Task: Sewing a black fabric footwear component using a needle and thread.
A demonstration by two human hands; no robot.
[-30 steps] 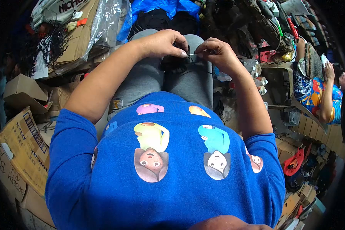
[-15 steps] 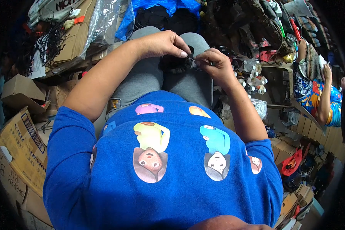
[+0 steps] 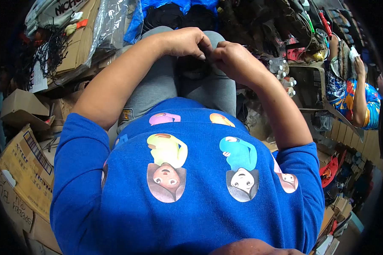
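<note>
Over my lap both hands work close together at a dark, soft-looking item (image 3: 194, 70) lying between my grey-trousered knees. My left hand (image 3: 185, 42) is closed, its thumb and fingers pinching the item's raised dark edge. Right beside it, my right hand (image 3: 234, 58) has its fingers curled together, knuckles up. Whatever sits in the right fingertips is small and hidden behind them. The item's exact kind is too dark to tell.
Black round pieces (image 3: 164, 17) on blue plastic lie beyond my knees. Cardboard boxes (image 3: 24, 108) and flat cardboard crowd the left. On the right are small bottles (image 3: 285, 80), a chair (image 3: 304, 87), and another person's arm (image 3: 360, 91) holding something white.
My right hand has turned knuckles up and moved up and left, closer to my left hand. The thin bright thing between the fingertips no longer shows. My right elbow has swung outward.
</note>
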